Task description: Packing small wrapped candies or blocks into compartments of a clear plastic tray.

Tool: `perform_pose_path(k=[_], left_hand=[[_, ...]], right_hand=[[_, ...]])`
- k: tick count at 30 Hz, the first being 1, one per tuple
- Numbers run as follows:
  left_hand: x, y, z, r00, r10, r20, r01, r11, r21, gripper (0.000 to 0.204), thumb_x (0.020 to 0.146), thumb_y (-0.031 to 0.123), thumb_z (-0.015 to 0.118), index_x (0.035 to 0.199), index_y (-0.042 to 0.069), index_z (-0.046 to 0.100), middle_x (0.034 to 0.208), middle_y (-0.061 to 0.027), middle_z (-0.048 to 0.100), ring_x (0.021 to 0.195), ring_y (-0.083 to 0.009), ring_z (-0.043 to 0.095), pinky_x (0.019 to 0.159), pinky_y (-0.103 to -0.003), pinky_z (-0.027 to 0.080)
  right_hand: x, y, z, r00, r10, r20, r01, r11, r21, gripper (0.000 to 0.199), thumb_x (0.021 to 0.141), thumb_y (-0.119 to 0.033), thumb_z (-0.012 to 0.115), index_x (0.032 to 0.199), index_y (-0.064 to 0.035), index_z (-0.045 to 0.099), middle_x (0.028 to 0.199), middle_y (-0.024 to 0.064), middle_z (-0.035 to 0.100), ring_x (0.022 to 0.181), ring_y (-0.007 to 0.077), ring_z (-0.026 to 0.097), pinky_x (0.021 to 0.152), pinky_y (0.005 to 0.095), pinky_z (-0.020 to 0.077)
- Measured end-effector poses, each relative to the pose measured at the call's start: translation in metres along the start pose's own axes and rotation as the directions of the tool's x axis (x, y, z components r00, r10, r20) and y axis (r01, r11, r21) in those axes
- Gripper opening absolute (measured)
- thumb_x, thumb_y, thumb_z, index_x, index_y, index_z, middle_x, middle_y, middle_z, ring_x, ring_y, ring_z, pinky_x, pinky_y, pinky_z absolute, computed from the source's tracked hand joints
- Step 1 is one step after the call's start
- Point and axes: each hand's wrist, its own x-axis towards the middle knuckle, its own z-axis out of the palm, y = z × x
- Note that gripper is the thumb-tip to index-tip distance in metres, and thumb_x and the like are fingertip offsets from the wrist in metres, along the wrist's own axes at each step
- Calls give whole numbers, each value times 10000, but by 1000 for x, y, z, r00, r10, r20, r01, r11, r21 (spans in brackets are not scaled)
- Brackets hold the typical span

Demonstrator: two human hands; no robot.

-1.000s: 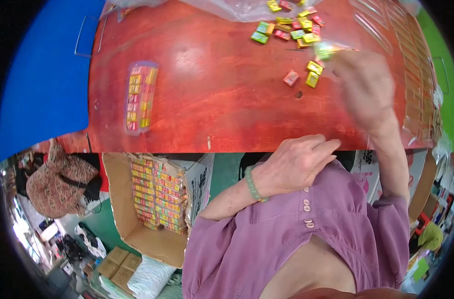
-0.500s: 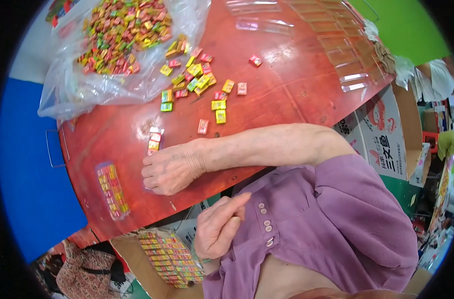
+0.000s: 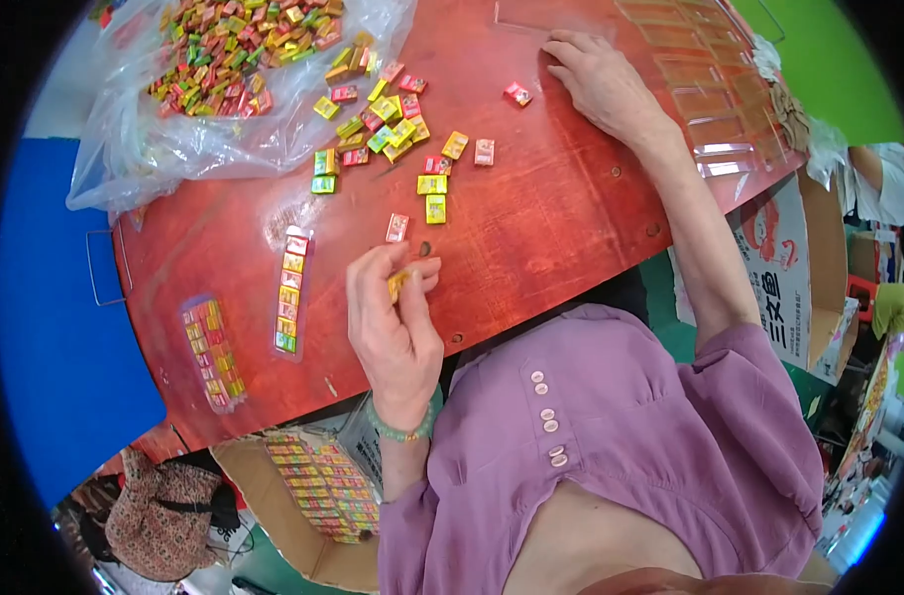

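Note:
My left hand (image 3: 397, 332), with a green bead bracelet at the wrist, is over the table's near edge. Its fingers pinch a small yellow wrapped candy (image 3: 398, 287). My right hand (image 3: 603, 91) is stretched toward the far side, fingers extended, beside a clear plastic tray (image 3: 531, 22); whether it touches the tray I cannot tell. Left of my left hand lies a narrow clear tray (image 3: 278, 354) with one row of candies (image 3: 289, 295). Farther left is a filled clear pack (image 3: 214, 355). Loose candies (image 3: 393, 127) are scattered beyond my left hand.
A clear plastic bag (image 3: 125, 149) holding a heap of candies (image 3: 249, 59) covers the far left of the red table (image 3: 531, 238). Empty clear trays (image 3: 715, 109) line the far right. Below the near edge, a cardboard box (image 3: 249, 471) contains filled packs (image 3: 323, 491).
My right hand has left the single-row tray and swung to the far right, uncovering the row of candies. My left hand has risen from near my chest to over the table edge.

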Motion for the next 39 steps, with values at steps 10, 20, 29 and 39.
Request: perform_pose_path(k=[10,20,29,39], left_hand=[[18,-18,0,968,247,33,-227,820,525,275,853,-36,753,1124,-20,713,1133,-178,705,989,-316,712,815,-389,589],[17,-10,-11,990,131,54,-140,839,526,291,843,-54,738,1131,-19,722,1069,-125,645,869,-295,646,769,-387,547],[16,-9,-23,987,154,48,-148,746,649,300,848,-27,736,1147,-18,716,1056,-143,688,928,-314,644,808,-403,546],[34,-15,-16,1000,-20,-11,23,838,546,364,857,95,801,1177,-33,684,989,-158,656,846,-326,678,743,-415,560]], right_hand=[[-20,-58,-27,999,-45,16,40,967,252,260,978,-104,637,1222,-22,678,1306,185,638,1170,385,629,997,434,524],[-13,-58,-15,997,-78,24,74,986,148,235,936,-100,677,1161,-34,660,1098,160,636,1060,342,612,915,431,513],[-18,-81,-35,982,-86,169,37,961,274,257,934,-120,689,1171,-33,649,1047,156,639,1003,358,636,864,437,523],[-24,-97,-38,958,-26,286,-110,887,449,434,884,-139,765,1283,-36,627,1144,144,623,999,337,664,864,409,542]])
